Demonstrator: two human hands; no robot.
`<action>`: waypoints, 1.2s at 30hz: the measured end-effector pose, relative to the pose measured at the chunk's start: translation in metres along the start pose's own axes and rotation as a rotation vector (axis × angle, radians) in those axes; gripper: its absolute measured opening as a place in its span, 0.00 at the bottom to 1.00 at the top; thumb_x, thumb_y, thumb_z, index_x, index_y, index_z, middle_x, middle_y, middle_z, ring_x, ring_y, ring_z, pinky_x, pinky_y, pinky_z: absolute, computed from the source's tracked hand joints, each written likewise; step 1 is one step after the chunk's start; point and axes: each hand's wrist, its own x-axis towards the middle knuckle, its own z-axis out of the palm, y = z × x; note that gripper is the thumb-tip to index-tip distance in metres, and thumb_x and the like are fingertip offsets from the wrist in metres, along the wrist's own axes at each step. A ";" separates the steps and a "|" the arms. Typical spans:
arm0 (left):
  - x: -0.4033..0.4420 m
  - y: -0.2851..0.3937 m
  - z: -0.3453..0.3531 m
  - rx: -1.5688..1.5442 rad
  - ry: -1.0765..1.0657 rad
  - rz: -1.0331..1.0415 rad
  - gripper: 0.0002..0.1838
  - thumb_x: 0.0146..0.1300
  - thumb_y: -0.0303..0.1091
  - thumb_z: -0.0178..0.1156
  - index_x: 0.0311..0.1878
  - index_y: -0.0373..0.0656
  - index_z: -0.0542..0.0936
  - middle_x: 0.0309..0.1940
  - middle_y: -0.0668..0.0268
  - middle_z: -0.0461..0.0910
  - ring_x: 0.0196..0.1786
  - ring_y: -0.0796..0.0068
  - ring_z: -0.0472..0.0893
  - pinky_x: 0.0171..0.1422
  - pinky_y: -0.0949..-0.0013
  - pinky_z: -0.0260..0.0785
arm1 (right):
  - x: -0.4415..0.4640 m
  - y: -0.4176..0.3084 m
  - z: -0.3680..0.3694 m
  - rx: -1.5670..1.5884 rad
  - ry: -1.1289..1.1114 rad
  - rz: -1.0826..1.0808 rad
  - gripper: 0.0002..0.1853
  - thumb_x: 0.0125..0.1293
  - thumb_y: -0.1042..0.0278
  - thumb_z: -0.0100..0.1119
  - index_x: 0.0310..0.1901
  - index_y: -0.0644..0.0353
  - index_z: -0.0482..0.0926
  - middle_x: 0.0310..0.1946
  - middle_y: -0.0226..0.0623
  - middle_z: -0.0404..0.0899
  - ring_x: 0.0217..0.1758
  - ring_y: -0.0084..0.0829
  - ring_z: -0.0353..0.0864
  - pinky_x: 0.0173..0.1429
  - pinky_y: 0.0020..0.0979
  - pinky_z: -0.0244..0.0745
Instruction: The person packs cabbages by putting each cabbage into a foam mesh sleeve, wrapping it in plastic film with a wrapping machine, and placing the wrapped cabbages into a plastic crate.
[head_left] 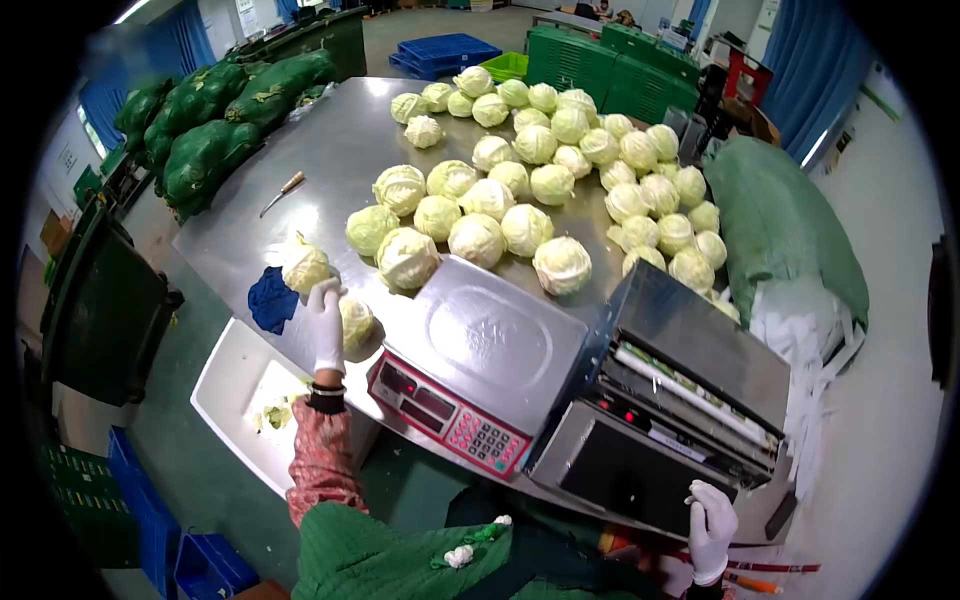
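Observation:
My left hand (325, 325), in a white glove, is closed against the lower right side of a pale cabbage (305, 268) at the table's left edge; its fingertips are partly hidden. Just to the right of that hand, a second cabbage (357, 325) sits beside the scale. A crumpled dark blue cloth (272, 299) lies to the left of the first cabbage. My right hand (711, 530), also gloved, hovers by the front right corner of the wrapping machine (640, 460). Its fingers are loosely bent and apart, with nothing in them.
A red-fronted scale (490, 340) stands before me. Many cabbages (490, 198) cover the metal table (320, 130) behind it. A knife (283, 193) lies at left. A white tub (240, 375) holds leaf scraps. Green sacks (205, 165) and a big green bag (785, 215) flank the table.

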 end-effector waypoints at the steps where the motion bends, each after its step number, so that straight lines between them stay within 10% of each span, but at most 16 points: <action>1: 0.021 -0.005 0.005 0.123 0.004 0.035 0.14 0.67 0.29 0.52 0.54 0.35 0.77 0.48 0.56 0.80 0.50 0.68 0.79 0.57 0.68 0.71 | 0.013 -0.006 0.006 -0.032 -0.012 -0.015 0.10 0.58 0.81 0.57 0.42 0.64 0.80 0.43 0.44 0.83 0.41 0.39 0.82 0.48 0.34 0.76; 4: 0.060 -0.026 0.055 0.477 -0.206 0.264 0.36 0.60 0.48 0.64 0.68 0.43 0.67 0.64 0.45 0.67 0.66 0.49 0.69 0.71 0.59 0.61 | 0.041 -0.012 0.029 0.012 -0.087 -0.051 0.10 0.57 0.81 0.60 0.42 0.63 0.81 0.42 0.44 0.84 0.43 0.42 0.83 0.49 0.36 0.76; 10: 0.066 -0.021 0.141 0.557 -0.196 -0.240 0.56 0.42 0.64 0.70 0.72 0.46 0.60 0.73 0.41 0.47 0.74 0.35 0.51 0.75 0.44 0.48 | 0.073 -0.024 0.050 -0.010 -0.198 -0.131 0.10 0.59 0.80 0.59 0.43 0.63 0.81 0.42 0.44 0.84 0.41 0.41 0.84 0.48 0.34 0.79; 17: 0.082 -0.059 0.136 0.410 -0.032 0.001 0.48 0.41 0.55 0.74 0.66 0.43 0.68 0.59 0.46 0.63 0.59 0.48 0.68 0.67 0.54 0.64 | 0.059 -0.006 0.034 -0.016 -0.097 0.013 0.12 0.59 0.82 0.61 0.45 0.62 0.81 0.41 0.44 0.83 0.41 0.40 0.84 0.47 0.33 0.79; 25: 0.097 0.006 0.117 1.004 -0.545 0.008 0.56 0.39 0.66 0.72 0.66 0.39 0.63 0.58 0.42 0.67 0.62 0.39 0.69 0.64 0.50 0.66 | 0.048 0.013 0.049 -0.007 -0.097 0.188 0.11 0.57 0.79 0.62 0.43 0.61 0.82 0.41 0.42 0.84 0.43 0.43 0.83 0.47 0.36 0.78; 28: 0.090 -0.051 0.136 0.698 -0.314 0.248 0.55 0.38 0.62 0.75 0.63 0.34 0.64 0.61 0.43 0.64 0.66 0.41 0.64 0.69 0.51 0.60 | 0.053 0.012 0.056 0.010 -0.144 0.199 0.10 0.57 0.79 0.62 0.42 0.61 0.81 0.41 0.42 0.83 0.43 0.42 0.83 0.48 0.36 0.77; 36: 0.110 -0.018 0.109 0.056 -0.335 -0.169 0.50 0.45 0.52 0.76 0.67 0.37 0.63 0.55 0.50 0.73 0.57 0.57 0.76 0.63 0.62 0.70 | 0.048 0.007 0.066 0.015 -0.232 0.215 0.09 0.58 0.77 0.61 0.41 0.62 0.82 0.41 0.41 0.83 0.44 0.42 0.83 0.49 0.35 0.77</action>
